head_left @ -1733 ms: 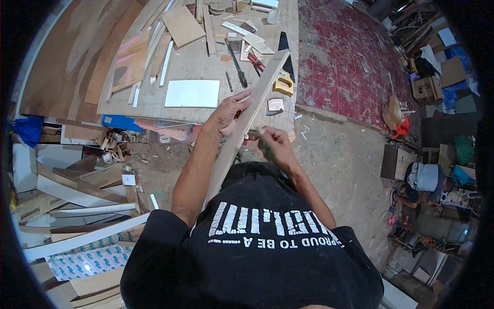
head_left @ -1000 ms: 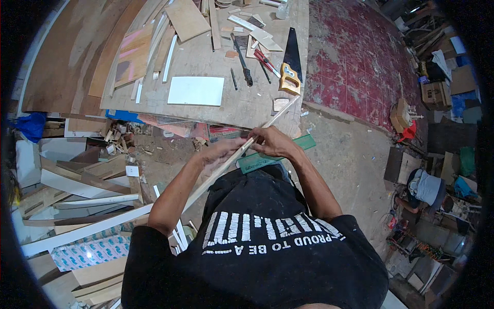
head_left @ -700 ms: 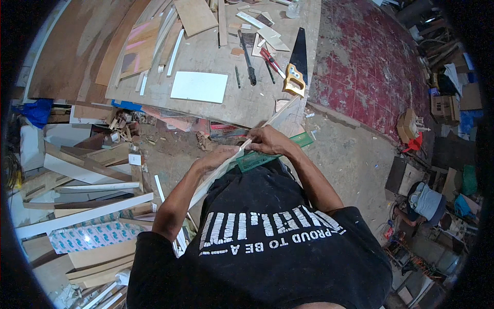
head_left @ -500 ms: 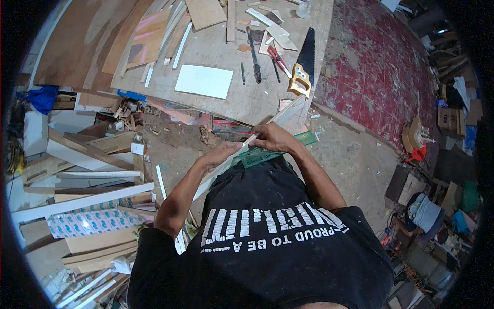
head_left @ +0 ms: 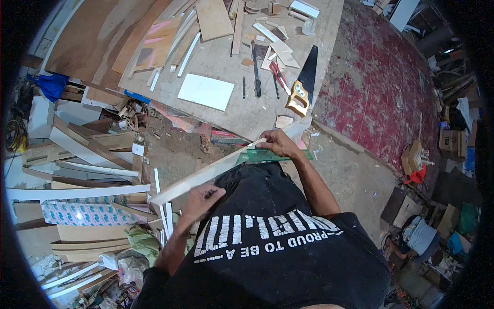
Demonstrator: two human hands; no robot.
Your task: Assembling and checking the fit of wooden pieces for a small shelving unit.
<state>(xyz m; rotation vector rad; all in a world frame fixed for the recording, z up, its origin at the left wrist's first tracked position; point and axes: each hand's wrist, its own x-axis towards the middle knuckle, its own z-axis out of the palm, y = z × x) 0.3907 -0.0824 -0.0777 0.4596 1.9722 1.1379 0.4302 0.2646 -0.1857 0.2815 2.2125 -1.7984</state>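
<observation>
A pale wooden strip (head_left: 206, 175) slants in front of my body, from the table's near edge down to the left. My right hand (head_left: 278, 144) is closed at its upper end, with a translucent green ruler (head_left: 257, 155) pinched together with it. The ruler lies crosswise to the strip, partly hidden under the hand. My left hand (head_left: 204, 200) is off the strip, just below its lower part, fingers loosely bent and apart with nothing visible in them; it is slightly blurred.
On the wooden table (head_left: 226, 117) ahead lie a handsaw (head_left: 303, 85), a white board (head_left: 206, 92), red-handled pliers (head_left: 279, 77), a dark bar (head_left: 256, 72) and wood offcuts. Stacked boards (head_left: 92, 193) fill the left floor. Another person (head_left: 419, 237) sits at the far right.
My left hand has let go of the strip and moved down and left. The strip's lower end has swung up and left. My right hand keeps its grip on strip and ruler.
</observation>
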